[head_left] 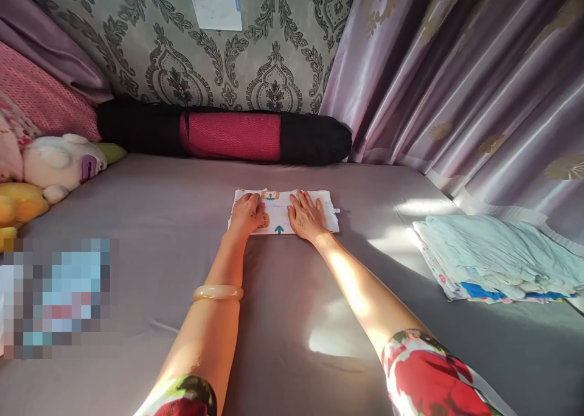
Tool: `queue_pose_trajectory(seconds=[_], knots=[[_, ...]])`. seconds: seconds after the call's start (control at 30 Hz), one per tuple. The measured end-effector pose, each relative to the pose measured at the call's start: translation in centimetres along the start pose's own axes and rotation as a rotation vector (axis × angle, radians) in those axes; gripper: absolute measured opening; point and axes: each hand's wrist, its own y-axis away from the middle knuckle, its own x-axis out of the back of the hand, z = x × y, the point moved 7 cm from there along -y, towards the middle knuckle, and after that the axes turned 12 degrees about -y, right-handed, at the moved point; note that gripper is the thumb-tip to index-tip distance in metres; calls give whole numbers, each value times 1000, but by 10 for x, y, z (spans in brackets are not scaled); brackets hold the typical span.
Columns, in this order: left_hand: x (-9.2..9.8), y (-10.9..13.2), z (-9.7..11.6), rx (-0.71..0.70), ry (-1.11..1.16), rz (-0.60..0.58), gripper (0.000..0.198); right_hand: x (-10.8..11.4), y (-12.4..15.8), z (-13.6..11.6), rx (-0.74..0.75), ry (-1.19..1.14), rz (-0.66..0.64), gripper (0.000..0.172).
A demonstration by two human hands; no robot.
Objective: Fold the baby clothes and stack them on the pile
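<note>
A folded white cloth [285, 212] with orange and green prints lies flat on the grey bed sheet, long side across, with a small white tag at its right edge. My left hand [247, 213] rests palm down on its left part, fingers slightly bent and thumb apart. On the right part, my right hand [308, 214] lies flat with its fingers spread. Neither hand has anything gripped; both press on the cloth's top. What is under the palms is hidden.
A stack of folded clothes [499, 255] sits at the right by the purple curtain [410, 69]. Along the patterned wall lies a black and red bolster-shaped bag [230, 136]. Plush toys [59, 163] are at the left, above a pixelated patch [68, 294].
</note>
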Motion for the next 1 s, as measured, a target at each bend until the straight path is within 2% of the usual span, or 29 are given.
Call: queue_pose_trajectory(seconds=[0.2, 0.37, 0.57, 0.73, 0.9, 1.0], knots=[[1, 0, 1, 8, -18, -19, 32, 1, 0, -3, -8, -35, -13, 51], [1, 0, 3, 18, -39, -49, 30, 5, -5, 13, -14, -58, -118, 53], [-2, -1, 0, 5, -28, -33, 29, 8, -2, 39, -40, 18, -37, 57], [-3, -2, -1, -29, -40, -32, 28, 2, -1, 41, -33, 10, -39, 58], [-2, -2, 0, -32, -65, -60, 31, 8, -4, 42, -48, -14, -103, 59], [5, -1, 1, -34, -88, 3, 35, 16, -5, 48, -88, 18, -94, 60]])
